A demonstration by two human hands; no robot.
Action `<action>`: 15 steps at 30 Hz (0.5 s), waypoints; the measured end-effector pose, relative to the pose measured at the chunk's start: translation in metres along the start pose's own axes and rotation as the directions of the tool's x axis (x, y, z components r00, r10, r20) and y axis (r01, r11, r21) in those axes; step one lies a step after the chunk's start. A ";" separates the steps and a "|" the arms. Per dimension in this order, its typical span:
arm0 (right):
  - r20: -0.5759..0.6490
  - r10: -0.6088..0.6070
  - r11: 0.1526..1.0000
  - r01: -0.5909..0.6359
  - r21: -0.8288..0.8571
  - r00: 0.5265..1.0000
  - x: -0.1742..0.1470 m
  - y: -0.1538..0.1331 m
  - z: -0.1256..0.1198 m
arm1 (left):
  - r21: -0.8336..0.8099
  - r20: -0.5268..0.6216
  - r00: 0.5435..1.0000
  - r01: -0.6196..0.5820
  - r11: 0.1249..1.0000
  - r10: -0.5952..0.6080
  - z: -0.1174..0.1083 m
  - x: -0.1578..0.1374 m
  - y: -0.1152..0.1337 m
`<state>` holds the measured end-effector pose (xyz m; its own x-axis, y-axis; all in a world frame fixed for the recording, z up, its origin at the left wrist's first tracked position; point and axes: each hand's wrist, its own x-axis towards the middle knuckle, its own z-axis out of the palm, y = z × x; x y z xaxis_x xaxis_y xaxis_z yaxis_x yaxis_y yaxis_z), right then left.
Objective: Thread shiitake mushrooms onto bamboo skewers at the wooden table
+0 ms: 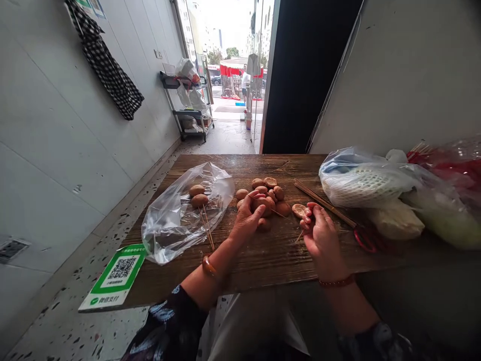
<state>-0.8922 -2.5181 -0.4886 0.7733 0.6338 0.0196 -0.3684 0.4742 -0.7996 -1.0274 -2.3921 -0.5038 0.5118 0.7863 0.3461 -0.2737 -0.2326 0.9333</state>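
A heap of brown mushrooms [278,192] lies mid-table. At its near left edge is my left hand [246,218], its thumb and fingers curled round a mushroom [264,204]. A thin stick [278,214] shows just right of that hand. My right hand [321,238] pinches another mushroom [299,210], its pale underside showing; the tip of a thin stick [299,236] pokes out below those fingers. On a clear plastic bag [169,225] at left lie mushrooms [198,196] threaded on thin wooden skewers [208,228].
A bundle of skewers [323,203] lies right of the heap, near red-handled scissors [364,239]. Bagged produce [361,183] fills the table's right side. A green QR-code card [118,276] sits at the left corner. Beyond the table, a cart [190,110] stands by the doorway.
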 end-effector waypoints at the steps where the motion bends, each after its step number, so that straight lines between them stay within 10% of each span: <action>1: 0.022 0.010 1.000 -0.010 0.013 1.000 -0.003 0.002 0.003 | 0.054 -0.036 0.999 -0.008 0.998 0.010 -0.002 0.002 -0.004; 7: 0.074 0.025 1.000 -0.026 0.014 0.997 -0.016 0.016 0.018 | 0.432 -0.209 0.951 -0.120 0.894 0.229 -0.007 0.000 -0.001; 15: 0.220 -0.150 0.880 0.232 -0.414 0.964 -0.034 0.015 0.020 | 0.482 0.406 0.875 -0.451 0.751 0.265 0.017 -0.024 0.024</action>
<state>-0.9344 -2.5201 -0.4893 0.6868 0.6745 0.2709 0.0682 0.3113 -0.9479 -1.0321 -2.4263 -0.4882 0.7057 0.3939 0.5889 -0.0438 -0.8053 0.5912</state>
